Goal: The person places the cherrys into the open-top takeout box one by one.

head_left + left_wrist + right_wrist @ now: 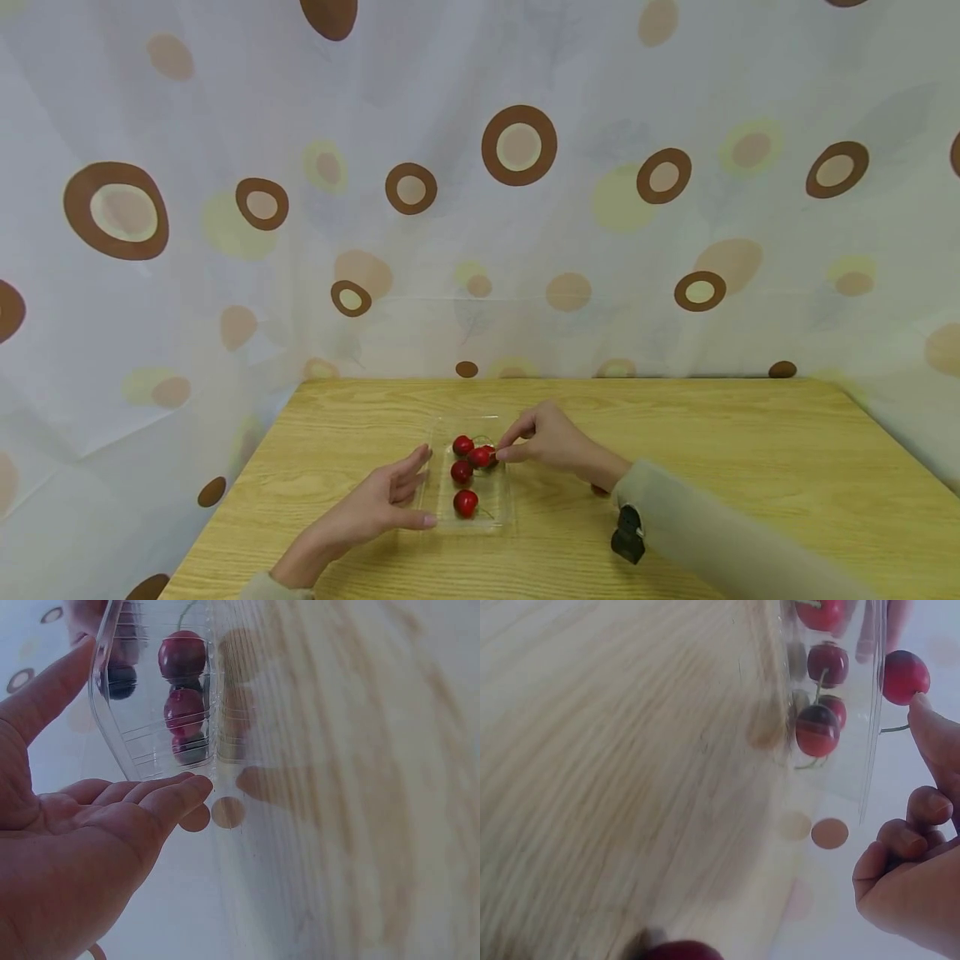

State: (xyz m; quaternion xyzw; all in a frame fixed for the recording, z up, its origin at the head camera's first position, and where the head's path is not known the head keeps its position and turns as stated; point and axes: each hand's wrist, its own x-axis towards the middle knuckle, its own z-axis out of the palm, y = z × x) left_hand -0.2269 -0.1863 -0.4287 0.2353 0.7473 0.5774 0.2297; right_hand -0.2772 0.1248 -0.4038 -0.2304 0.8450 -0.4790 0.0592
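A clear plastic tray (491, 530) stands on the table with several dark red cherries in it, such as the front cherry (466, 502). My right hand (551, 437) pinches another cherry (906, 677) by its stem, between thumb and forefinger. That cherry hangs over the tray, above rim height in the right wrist view, while the other fingers of this hand are curled in. At the tray's left side is my left hand (386, 496), thumb and fingers spread and fairly straight. In the left wrist view its fingertips (196, 784) lie right at the tray wall.
One more cherry (682, 951) lies on the wooden table (712, 450), mostly hidden under my right wrist in the head view. A black strapped device (628, 535) is worn at the right sleeve. Behind the table hangs a patterned curtain (450, 83).
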